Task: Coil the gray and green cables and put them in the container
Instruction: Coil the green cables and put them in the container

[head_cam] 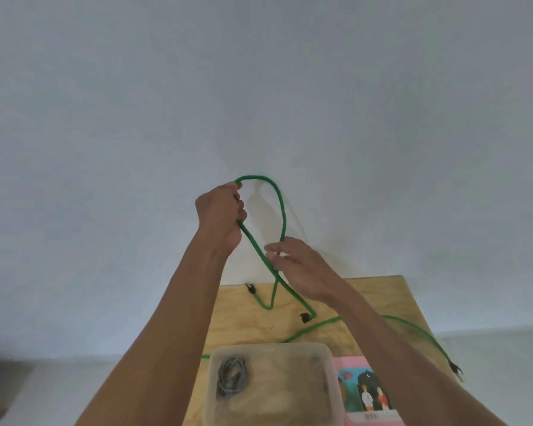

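My left hand [222, 215] is raised above the table and closed around a green cable [282, 210], which arches out of the fist in a loop. The loop comes down to my right hand [296, 265], whose fingers are spread and touch the cable where two strands cross. One strand ends in a dark plug [304, 317] on the table. A second green cable [413, 329] trails across the table to its right edge. The gray cable [232, 378] lies coiled inside the clear plastic container [328, 379].
The wooden table [391, 299] stands against a pale wall. Another dark plug [250, 287] lies near the table's far edge. A pink picture book [366, 392] lies right of the container. A dark connector [457, 372] hangs off the right edge.
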A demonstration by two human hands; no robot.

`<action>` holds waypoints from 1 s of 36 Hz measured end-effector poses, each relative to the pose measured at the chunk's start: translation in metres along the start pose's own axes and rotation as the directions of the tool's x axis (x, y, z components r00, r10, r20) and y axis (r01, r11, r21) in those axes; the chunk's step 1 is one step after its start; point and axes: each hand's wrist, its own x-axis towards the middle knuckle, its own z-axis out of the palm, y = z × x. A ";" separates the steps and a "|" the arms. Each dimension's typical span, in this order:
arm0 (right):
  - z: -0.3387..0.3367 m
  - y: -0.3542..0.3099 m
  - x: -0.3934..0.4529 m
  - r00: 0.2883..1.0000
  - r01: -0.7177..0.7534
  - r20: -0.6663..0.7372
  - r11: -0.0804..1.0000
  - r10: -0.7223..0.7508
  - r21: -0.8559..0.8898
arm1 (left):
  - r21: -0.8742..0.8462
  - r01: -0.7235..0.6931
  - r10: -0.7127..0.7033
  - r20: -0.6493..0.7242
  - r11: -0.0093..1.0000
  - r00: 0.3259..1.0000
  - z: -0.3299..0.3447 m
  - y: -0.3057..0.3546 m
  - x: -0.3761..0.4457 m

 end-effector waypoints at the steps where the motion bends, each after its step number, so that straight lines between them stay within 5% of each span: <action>1: -0.001 0.003 -0.002 1.000 -0.003 0.025 0.998 0.001 0.055 | -0.029 0.011 -0.011 -0.016 1.000 1.000 0.001 0.001 0.001; 6: -0.016 0.014 -0.019 0.992 0.037 0.112 0.973 -0.064 0.228 | -0.113 0.010 -0.018 -0.072 0.994 0.997 0.009 0.002 0.002; 11: -0.035 0.016 -0.022 0.968 0.227 0.108 0.974 -0.229 0.031 | -0.139 -0.019 0.015 -0.025 0.990 1.000 0.017 0.000 -0.008; 16: -0.061 -0.011 -0.019 0.953 0.255 0.066 0.898 -0.297 0.358 | 0.134 -0.071 0.041 0.215 0.989 0.976 0.016 -0.009 -0.035; 22: -0.083 -0.040 -0.008 0.946 0.317 -0.095 0.820 -0.310 0.478 | 0.446 -0.231 -0.048 0.530 0.865 0.847 -0.001 -0.033 -0.074; 28: -0.092 -0.062 0.004 0.931 0.363 -0.204 0.825 -0.303 0.433 | 0.539 -0.404 0.085 0.520 0.739 0.850 -0.001 -0.041 -0.092; 36: -0.100 -0.097 0.007 0.910 0.414 -0.241 0.771 -0.337 0.484 | 0.488 -0.439 0.116 0.559 0.754 0.821 0.009 -0.030 -0.108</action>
